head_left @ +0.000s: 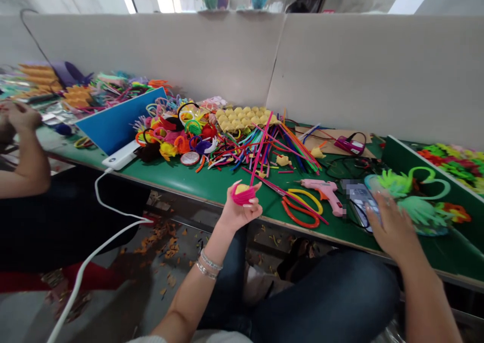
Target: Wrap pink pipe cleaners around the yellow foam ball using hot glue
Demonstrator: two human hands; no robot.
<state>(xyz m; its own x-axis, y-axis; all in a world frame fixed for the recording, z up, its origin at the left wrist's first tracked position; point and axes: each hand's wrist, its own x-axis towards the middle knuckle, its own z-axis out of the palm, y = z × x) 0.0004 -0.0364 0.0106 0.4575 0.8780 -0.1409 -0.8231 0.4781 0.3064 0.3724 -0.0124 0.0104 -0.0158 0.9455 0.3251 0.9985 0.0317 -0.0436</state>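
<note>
My left hand [244, 209] is closed around a small yellow cup wrapped in bright pink pipe cleaner [242, 196]. A long pink pipe cleaner strand [260, 149] sticks up from it. My right hand [395, 227], fingers stretched out, is over the right edge of a phone [361, 202] lying on the green table [206, 179]. Whether the fingertips touch its screen I cannot tell. Just beyond that hand are green pipe cleaner swans [419, 202]. Between my hands lie scissors with red and yellow handles [302, 209] and a pink glue gun [323, 189].
Loose pipe cleaners [242, 149] lie in front of a yellow egg tray [244, 119]. Colourful pipe cleaner pieces [181, 131] are heaped to its left, beside a blue board [124, 119]. A white power strip [121, 156] trails its cable off the table edge. Another person's arm [28, 146] is at far left.
</note>
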